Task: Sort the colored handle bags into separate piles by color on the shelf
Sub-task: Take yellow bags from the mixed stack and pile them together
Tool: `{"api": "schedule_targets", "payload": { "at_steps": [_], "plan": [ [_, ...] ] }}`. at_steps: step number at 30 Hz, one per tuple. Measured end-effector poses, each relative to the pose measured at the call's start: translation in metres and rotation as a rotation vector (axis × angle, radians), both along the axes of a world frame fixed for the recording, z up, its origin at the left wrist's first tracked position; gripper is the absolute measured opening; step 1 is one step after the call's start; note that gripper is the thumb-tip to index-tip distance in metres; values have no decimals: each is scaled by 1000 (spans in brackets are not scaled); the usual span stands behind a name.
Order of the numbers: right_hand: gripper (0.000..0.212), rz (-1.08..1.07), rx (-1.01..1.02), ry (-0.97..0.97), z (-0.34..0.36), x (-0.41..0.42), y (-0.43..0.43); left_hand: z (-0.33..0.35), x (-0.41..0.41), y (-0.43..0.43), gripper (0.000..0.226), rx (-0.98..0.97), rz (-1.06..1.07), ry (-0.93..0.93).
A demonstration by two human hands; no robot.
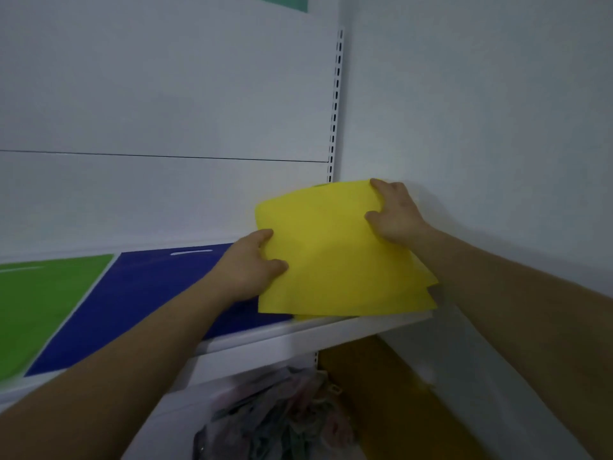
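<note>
Arms: left forearm (109, 366) and right forearm (517, 310) fill the near corners, both reaching over the front lip of the shelf (298, 333).
Green: green bag (43, 300) lies flat at the shelf's left end, holding its own spot.
Blue: blue bag (149, 293) lies flat just right of it, with a thin white strip between the two and its handle slot toward the back panel.
Left grip: left hand (247, 265) pinches the left edge of the yellow bag (335, 254), thumb on top, above the blue bag's right end.
Yellow: lifted and sagging over the shelf's right end, likely bound for a pile there. A second yellow edge peeks out beneath; whether it is another bag, I cannot tell.
Right grip: right hand (394, 214) curls over the far right corner. Two hands keep the floppy sheet spread.
Corner: it's tight here. The side wall (481, 127) is just beside the right hand, the slotted upright (336, 104) stands behind, and blue sits to the left. The near edge overhangs the lip, so I'd say it wants setting farther back.
Below: a bundle of crumpled bags (282, 416) sits on the lower level, clear of the work.
</note>
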State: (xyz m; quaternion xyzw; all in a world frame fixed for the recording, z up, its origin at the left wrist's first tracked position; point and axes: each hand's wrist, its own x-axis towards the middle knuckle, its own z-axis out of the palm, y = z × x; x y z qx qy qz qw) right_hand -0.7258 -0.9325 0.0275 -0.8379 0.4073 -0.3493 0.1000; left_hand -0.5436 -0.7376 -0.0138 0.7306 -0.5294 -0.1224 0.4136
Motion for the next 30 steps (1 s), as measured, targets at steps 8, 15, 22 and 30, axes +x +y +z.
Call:
{"api": "schedule_targets", "payload": {
  "at_steps": [8,15,22,30],
  "plan": [
    [64,49,17,322,-9,21,-57,0,-22,-30,76,332,32,-226],
    [50,48,14,748,-31,36,-63,-7,-28,-37,69,508,108,-331],
    [64,170,156,852,-42,34,-49,-5,-37,-24,65,434,35,-334],
    [70,130,151,859,-40,36,-40,-8,-47,-4,78,519,-55,-396]
  ]
}}
